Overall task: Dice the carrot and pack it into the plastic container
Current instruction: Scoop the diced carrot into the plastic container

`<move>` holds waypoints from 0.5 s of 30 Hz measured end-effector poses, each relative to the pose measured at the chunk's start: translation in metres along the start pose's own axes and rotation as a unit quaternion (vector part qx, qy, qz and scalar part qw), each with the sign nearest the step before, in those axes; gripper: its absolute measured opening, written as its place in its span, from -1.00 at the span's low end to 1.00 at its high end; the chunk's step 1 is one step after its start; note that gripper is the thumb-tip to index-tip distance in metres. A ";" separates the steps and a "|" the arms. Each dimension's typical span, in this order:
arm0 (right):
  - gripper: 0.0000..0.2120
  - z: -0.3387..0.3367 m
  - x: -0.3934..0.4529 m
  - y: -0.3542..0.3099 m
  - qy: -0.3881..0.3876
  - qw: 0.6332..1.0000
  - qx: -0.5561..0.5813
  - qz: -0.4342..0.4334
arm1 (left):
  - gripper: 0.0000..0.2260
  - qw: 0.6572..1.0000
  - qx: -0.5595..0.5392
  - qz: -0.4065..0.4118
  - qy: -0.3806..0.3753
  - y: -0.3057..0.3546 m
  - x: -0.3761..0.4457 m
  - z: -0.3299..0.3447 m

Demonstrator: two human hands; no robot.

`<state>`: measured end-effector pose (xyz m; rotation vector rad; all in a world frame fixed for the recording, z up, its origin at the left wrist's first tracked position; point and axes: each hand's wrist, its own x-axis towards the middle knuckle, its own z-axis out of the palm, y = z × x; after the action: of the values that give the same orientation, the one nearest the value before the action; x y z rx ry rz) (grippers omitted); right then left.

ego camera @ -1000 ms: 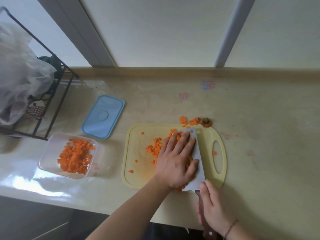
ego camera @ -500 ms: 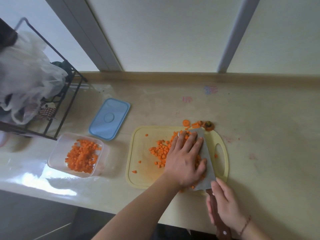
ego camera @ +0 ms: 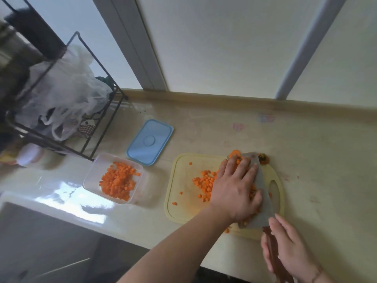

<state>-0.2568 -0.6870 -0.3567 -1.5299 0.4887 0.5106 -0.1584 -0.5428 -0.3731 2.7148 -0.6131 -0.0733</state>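
Fingers (ego camera: 243, 167) of the left hand (ego camera: 234, 188) lie straight, pressing dice (ego camera: 204, 183) onto the knife (ego camera: 260, 190) gripped by the right hand (ego camera: 285, 248) lower right; the container (ego camera: 89, 178), centre-left, is part-filled, lid (ego camera: 150, 140) off.

Open counter (ego camera: 318, 160) right of board (ego camera: 183, 176); lid (ego camera: 150, 141), container (ego camera: 91, 176), rack (ego camera: 87, 123) crowding frame left; clear strip between container and board.

Left hand (ego camera: 236, 190) reaching in from the lower middle on a bare forearm, palm down, fingers straight and together, laid against the flat grey knife blade (ego camera: 260, 193). Right hand (ego camera: 285, 252) at lower right, fingers wrapped about the dark reddish knife handle (ego camera: 274, 256), thin bracelet at the wrist.
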 end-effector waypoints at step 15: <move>-0.82 0.140 0.033 -0.086 -0.234 0.968 -0.090 -0.010 | -0.41 0.972 0.079 -0.214 0.063 -0.125 -0.070 -0.117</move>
<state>-0.1814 -0.5446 -0.3090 -1.5197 0.0621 0.8918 -0.1563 -0.3688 -0.3096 2.9302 0.0125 0.0433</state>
